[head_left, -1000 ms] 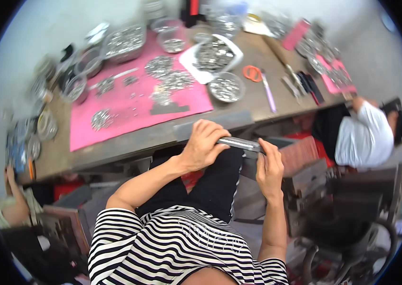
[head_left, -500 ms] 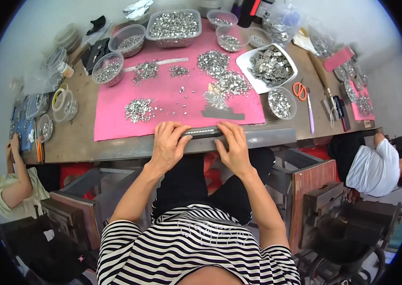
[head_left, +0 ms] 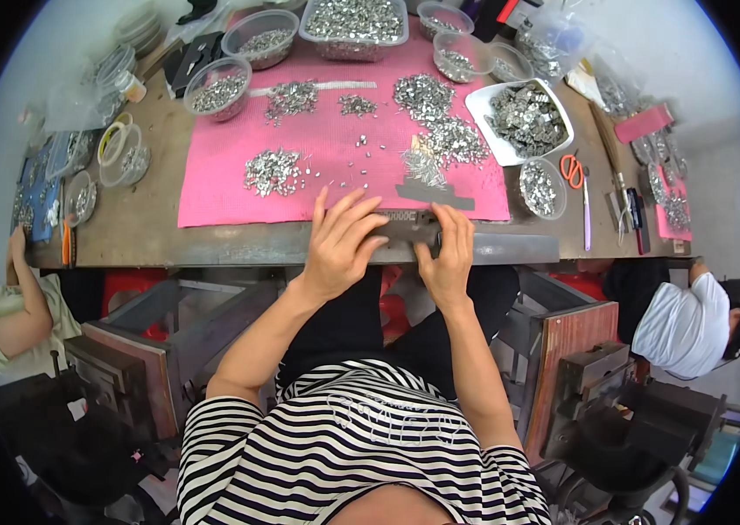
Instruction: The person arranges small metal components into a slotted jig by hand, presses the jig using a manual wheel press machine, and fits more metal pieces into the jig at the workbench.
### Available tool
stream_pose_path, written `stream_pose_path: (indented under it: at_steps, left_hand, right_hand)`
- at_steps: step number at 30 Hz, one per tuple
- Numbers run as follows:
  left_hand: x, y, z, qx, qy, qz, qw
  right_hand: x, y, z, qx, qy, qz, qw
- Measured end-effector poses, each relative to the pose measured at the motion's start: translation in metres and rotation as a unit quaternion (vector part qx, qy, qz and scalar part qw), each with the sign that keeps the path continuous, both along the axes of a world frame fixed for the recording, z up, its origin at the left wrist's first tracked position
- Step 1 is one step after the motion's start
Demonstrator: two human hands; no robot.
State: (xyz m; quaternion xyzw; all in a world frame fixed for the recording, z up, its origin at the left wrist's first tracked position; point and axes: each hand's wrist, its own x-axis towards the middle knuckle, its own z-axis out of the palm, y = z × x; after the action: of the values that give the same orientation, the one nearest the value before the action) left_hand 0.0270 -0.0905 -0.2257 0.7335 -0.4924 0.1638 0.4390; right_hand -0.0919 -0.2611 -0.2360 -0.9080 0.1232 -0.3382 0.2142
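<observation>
Brown workbench (head_left: 162, 179), dark bar (head_left: 409, 231) gripped by right hand (head_left: 447, 262), left hand (head_left: 335, 252) now spread wider, its hold unclear

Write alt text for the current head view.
A bare left hand and right hand flank a narrow dark bar at the front of a brown workbench; beyond lies a pink rectangular mat with piles of small silver pieces.

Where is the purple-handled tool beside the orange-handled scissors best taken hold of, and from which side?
Probably pinch the purple-handled tool across the middle of its slim handle, coming from the wearer's side. It lies with that handle pointing toward the wearer, while its thin far end sits close beside the orange-handled scissors, which would likely crowd fingers there.
</observation>
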Motion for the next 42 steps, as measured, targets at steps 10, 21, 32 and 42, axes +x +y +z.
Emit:
stream_pose_path:
  at_steps: [10,21,32,42]
  left_hand:
    - [-0.011,0.098,-0.014,-0.258,0.536,0.077,0.800]
    - [-0.017,0.044,0.010,-0.055,0.110,0.096,0.988]
    - [-0.002,0.016,-0.016,0.034,0.014,0.125,0.991]
    - [-0.004,0.013,-0.007,0.045,0.060,0.109,0.991]
  right_hand:
    - [0.002,-0.001,-0.010,-0.027,-0.031,-0.003,0.999]
    - [0.002,-0.010,0.012,-0.088,-0.016,-0.013,0.996]
    - [0.027,-0.037,0.029,-0.196,0.029,0.168,0.966]
    - [0.061,-0.143,0.089,-0.193,-0.058,-0.015,0.979]
